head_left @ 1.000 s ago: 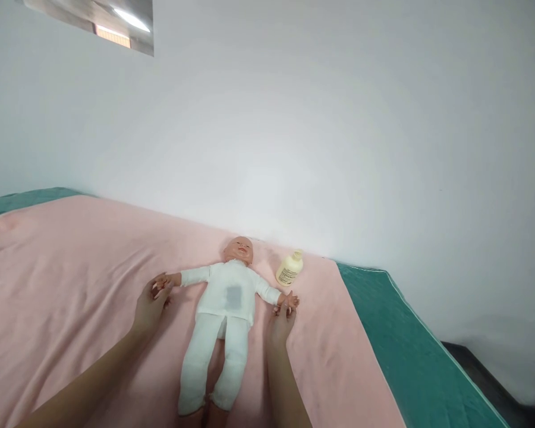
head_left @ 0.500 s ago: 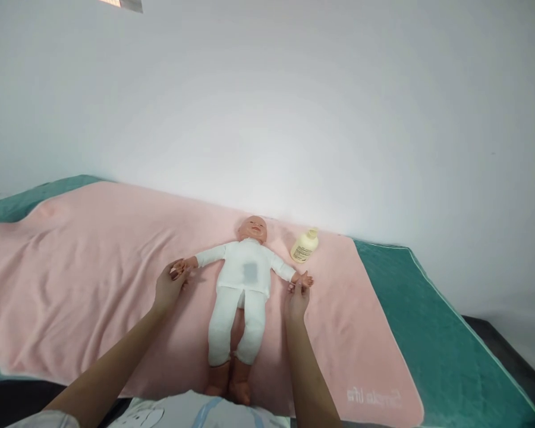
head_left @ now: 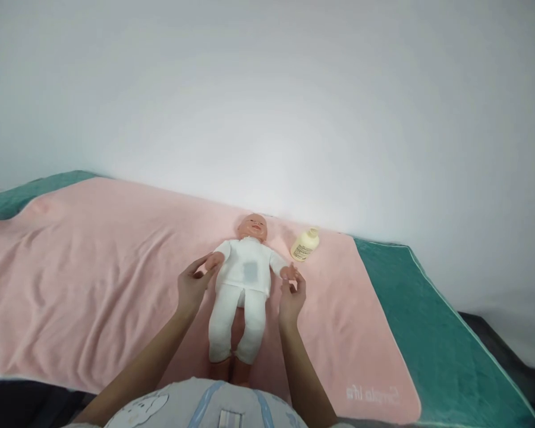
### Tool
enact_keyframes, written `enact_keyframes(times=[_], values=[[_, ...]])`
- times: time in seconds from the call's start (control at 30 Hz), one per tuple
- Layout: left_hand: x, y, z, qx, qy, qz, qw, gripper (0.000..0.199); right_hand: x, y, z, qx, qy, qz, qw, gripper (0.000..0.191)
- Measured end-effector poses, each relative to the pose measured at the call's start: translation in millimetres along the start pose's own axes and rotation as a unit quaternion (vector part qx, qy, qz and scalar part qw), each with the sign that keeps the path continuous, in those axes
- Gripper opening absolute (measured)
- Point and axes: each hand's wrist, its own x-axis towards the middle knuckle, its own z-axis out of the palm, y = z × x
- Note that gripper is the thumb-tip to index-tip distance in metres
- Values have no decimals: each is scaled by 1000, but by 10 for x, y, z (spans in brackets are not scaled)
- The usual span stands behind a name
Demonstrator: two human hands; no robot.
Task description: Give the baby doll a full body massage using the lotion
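A baby doll [head_left: 245,267] in a white top and white trousers lies on its back on a pink blanket [head_left: 116,267], its head toward the wall. Between the fingers of my left hand [head_left: 194,285] is the doll's hand on the left side of the view. My right hand [head_left: 293,297] pinches the doll's other hand at the right. Both of the doll's arms are bent up close to its body. A pale yellow bottle [head_left: 305,245] rests beyond my right hand, beside the doll's shoulder.
Under the pink blanket a green cover [head_left: 432,321] shows at the right and at the far left. A pale wall [head_left: 267,107] rises directly behind. My own patterned clothing fills the bottom edge, near the doll's feet.
Both hands have moved inward with the doll's hands, the left one farther. The doll's arms, stretched out sideways before, are now nearer its body.
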Motion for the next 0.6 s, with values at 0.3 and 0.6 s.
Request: enact_keyframes(times=[0.3,0.6], values=[[-174,-22,288,207,-217,248,921,32,-403,-50,284,-138,-192,-189,953,36],[-198,-28,300,303,-232,277,882,35,-328,-46,293,-197,-225,-229,926,40]])
